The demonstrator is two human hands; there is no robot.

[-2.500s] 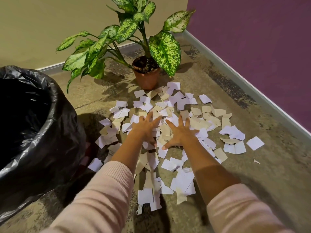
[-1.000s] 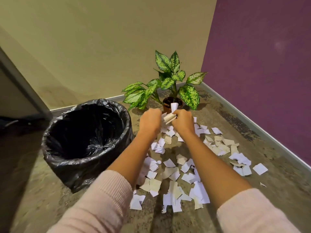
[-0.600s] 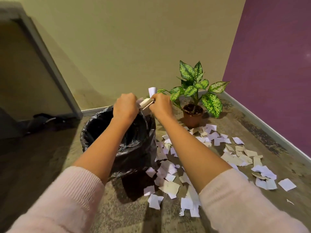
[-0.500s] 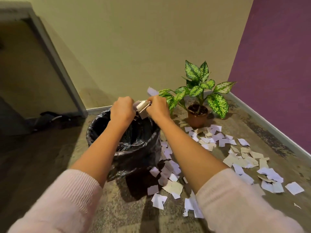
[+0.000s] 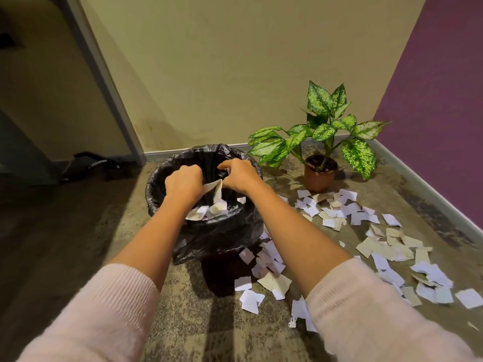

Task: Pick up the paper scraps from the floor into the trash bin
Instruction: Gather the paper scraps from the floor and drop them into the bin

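Both hands over the bin, fingers curled on paper!
My left hand (image 5: 184,184) and right hand (image 5: 239,176) hang close together above the open mouth of the trash bin (image 5: 217,239), knuckles up, gripping a few paper scraps (image 5: 215,188) between them, one beige piece poking down. Dropped scraps (image 5: 211,211) lie inside on the black liner. Loose scraps (image 5: 386,246) litter the floor (image 5: 78,231) from the bin's foot out toward the right edge, near the potted plant (image 5: 324,121) in the far corner.
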